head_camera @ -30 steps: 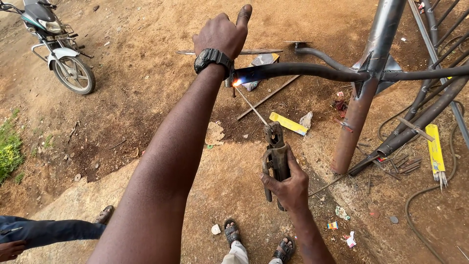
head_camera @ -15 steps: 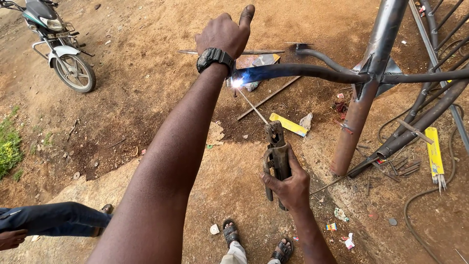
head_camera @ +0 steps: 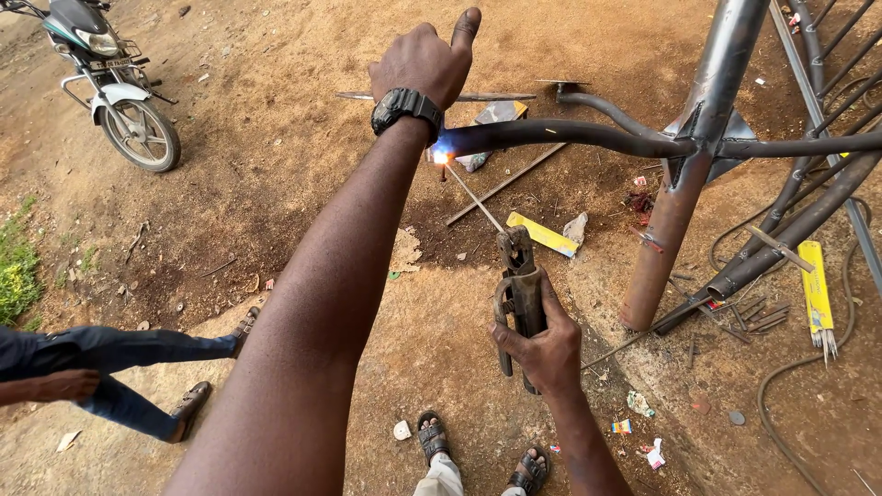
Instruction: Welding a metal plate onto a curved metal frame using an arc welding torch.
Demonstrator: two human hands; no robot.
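The curved pipe [head_camera: 570, 136] is showing bare, dull grey metal, and the upright post [head_camera: 684, 174] is looking rusty lower down. The welding holder [head_camera: 520, 289] is appearing as worn, dark metal. The ground [head_camera: 276, 138] is lying rough, matt brown dirt.

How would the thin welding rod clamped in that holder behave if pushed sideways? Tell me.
The welding rod is long and thin, so it would probably flex or snap. Only the holder in the right hand grips it, so its glowing tip likely wanders.

Bare-armed person wearing a black wristwatch [head_camera: 405, 104], dark strapped sandals [head_camera: 434, 439] and pale trousers [head_camera: 443, 478].
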